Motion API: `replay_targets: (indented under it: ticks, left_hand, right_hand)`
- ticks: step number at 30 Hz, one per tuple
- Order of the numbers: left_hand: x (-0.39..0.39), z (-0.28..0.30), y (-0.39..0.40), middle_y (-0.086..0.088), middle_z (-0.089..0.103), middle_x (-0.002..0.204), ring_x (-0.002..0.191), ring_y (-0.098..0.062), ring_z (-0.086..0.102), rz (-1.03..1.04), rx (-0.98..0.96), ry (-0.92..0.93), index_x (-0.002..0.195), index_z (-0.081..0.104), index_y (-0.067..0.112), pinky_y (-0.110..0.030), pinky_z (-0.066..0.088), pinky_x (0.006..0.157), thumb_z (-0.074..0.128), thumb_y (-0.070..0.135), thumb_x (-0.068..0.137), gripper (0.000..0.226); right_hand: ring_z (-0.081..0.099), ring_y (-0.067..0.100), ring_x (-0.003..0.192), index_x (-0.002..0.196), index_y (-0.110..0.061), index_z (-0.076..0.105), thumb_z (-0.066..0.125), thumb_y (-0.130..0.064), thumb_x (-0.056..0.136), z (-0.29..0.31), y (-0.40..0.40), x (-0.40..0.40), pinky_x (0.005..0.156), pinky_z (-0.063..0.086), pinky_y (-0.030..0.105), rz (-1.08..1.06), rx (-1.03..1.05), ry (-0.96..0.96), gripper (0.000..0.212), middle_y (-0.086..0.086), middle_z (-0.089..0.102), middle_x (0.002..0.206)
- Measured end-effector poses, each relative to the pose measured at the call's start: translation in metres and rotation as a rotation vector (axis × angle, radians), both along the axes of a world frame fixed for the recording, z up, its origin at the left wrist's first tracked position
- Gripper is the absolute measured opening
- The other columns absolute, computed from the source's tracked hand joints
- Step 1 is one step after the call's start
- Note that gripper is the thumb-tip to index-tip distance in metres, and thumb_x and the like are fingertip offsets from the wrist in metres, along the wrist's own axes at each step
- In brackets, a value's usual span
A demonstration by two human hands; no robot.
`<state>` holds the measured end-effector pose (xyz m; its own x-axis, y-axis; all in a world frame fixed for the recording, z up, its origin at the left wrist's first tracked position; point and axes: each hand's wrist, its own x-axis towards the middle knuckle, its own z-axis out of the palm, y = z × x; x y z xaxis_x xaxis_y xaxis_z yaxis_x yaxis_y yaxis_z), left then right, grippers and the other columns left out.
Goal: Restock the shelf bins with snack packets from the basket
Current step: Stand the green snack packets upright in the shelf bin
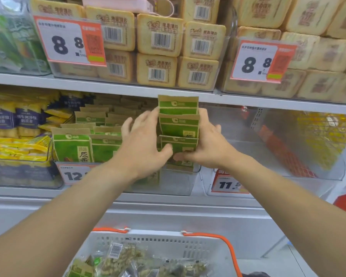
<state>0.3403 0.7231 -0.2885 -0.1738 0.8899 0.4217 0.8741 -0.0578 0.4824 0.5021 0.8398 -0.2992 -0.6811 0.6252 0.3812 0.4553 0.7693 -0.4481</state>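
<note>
Packets [179, 124]: we count three green ones stacked upright between our hands, over the clear middle bin [176, 180]. Our left hand [142, 144] lies against the stack's left side, fingers straight and spread, thumb hooked under the lowest packet. Our right hand [206, 144] wraps the right side, thumb across the bottom front. To the left, the same bin holds at least seven more such packets in rows. We see two price tags [69, 42] reading 8.8 on the upper shelf. Below, the white basket [168, 244], with two orange handles, holds more snack bags.
</note>
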Motion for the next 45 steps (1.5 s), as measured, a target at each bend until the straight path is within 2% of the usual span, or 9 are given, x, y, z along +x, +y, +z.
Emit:
replay_targets:
  ticks: [4,9,14,17,20,26,30,38,45]
  left_hand:
    - [0.007,-0.009,0.016,0.012,0.051,0.136,0.135,-0.009,0.035,0.015,0.047,0.029,0.148,0.028,0.031,-0.041,0.010,0.118,0.060,0.038,0.091,0.066]
    - [0.001,-0.019,0.020,0.010,0.054,0.130,0.128,-0.014,0.041,0.065,0.039,0.249,0.137,0.042,0.029,-0.040,0.017,0.110,0.063,0.044,0.090,0.054]
    - [-0.001,-0.022,0.014,0.000,0.042,0.145,0.138,-0.018,0.030,0.089,0.048,0.292,0.141,0.040,0.021,-0.038,0.014,0.113,0.063,0.043,0.088,0.062]
    - [-0.003,-0.018,0.009,-0.004,0.028,0.152,0.140,-0.021,0.022,0.124,0.037,0.225,0.145,0.036,0.019,-0.037,0.011,0.117,0.063,0.041,0.089,0.066]
    - [-0.003,-0.017,0.007,0.000,0.035,0.144,0.135,-0.019,0.030,0.110,0.030,0.235,0.141,0.040,0.021,-0.037,0.014,0.114,0.060,0.042,0.089,0.059]
    - [-0.006,-0.018,0.007,0.002,0.039,0.136,0.131,-0.018,0.034,0.100,0.027,0.240,0.136,0.043,0.022,-0.037,0.015,0.112,0.057,0.041,0.091,0.051]
    - [-0.013,-0.018,0.005,0.003,0.041,0.133,0.129,-0.016,0.034,0.093,0.034,0.230,0.135,0.045,0.023,-0.036,0.015,0.112,0.055,0.040,0.092,0.047]
    - [-0.018,-0.020,0.004,0.005,0.046,0.128,0.127,-0.015,0.035,0.079,0.056,0.232,0.131,0.048,0.025,-0.035,0.016,0.109,0.054,0.041,0.092,0.043]
    - [-0.022,-0.023,0.007,0.007,0.046,0.127,0.126,-0.013,0.034,0.068,0.077,0.223,0.130,0.049,0.026,-0.033,0.013,0.108,0.054,0.042,0.092,0.042]
  right_hand:
    - [0.049,0.007,0.116,0.141,-0.028,0.033,0.095,-0.049,0.048,-0.006,0.010,0.002,0.106,0.038,0.056,-0.022,-0.024,0.081,0.114,-0.023,0.038,0.119]
    - [0.055,0.021,0.119,0.116,-0.041,0.020,0.091,-0.064,0.041,-0.012,0.018,0.000,0.105,0.043,0.048,-0.019,-0.100,-0.030,0.106,-0.013,0.059,0.121]
    - [0.059,0.021,0.114,0.138,-0.042,0.013,0.095,-0.056,0.042,-0.006,0.010,0.001,0.099,0.047,0.043,0.041,0.034,-0.007,0.127,-0.009,0.054,0.123]
    - [0.062,0.017,0.102,0.140,-0.028,0.028,0.090,-0.063,0.048,0.001,0.007,0.004,0.088,0.051,0.037,0.068,0.109,-0.066,0.116,-0.007,0.059,0.115]
    - [0.064,0.019,0.101,0.129,-0.027,0.048,0.079,-0.073,0.057,0.009,0.005,0.000,0.088,0.052,0.038,0.016,0.195,-0.325,0.091,-0.004,0.067,0.114]
    - [0.060,0.021,0.091,0.118,-0.026,0.059,0.087,-0.066,0.052,0.033,0.007,-0.024,0.077,0.048,0.034,-0.059,0.286,-0.579,0.081,-0.006,0.063,0.098]
    - [0.059,0.026,0.103,0.131,-0.022,0.047,0.089,-0.061,0.052,0.038,0.012,-0.032,0.075,0.043,0.033,-0.095,0.323,-0.705,0.098,0.002,0.062,0.112]
    - [0.055,0.023,0.076,0.135,-0.018,0.035,0.092,-0.054,0.050,0.025,0.030,-0.052,0.061,0.042,0.032,-0.133,0.323,-0.722,0.109,-0.006,0.048,0.076]
    - [0.062,0.026,0.108,0.141,-0.026,0.038,0.096,-0.049,0.040,0.022,0.062,-0.067,0.085,0.058,0.039,-0.168,0.241,-0.622,0.118,0.001,0.062,0.126]
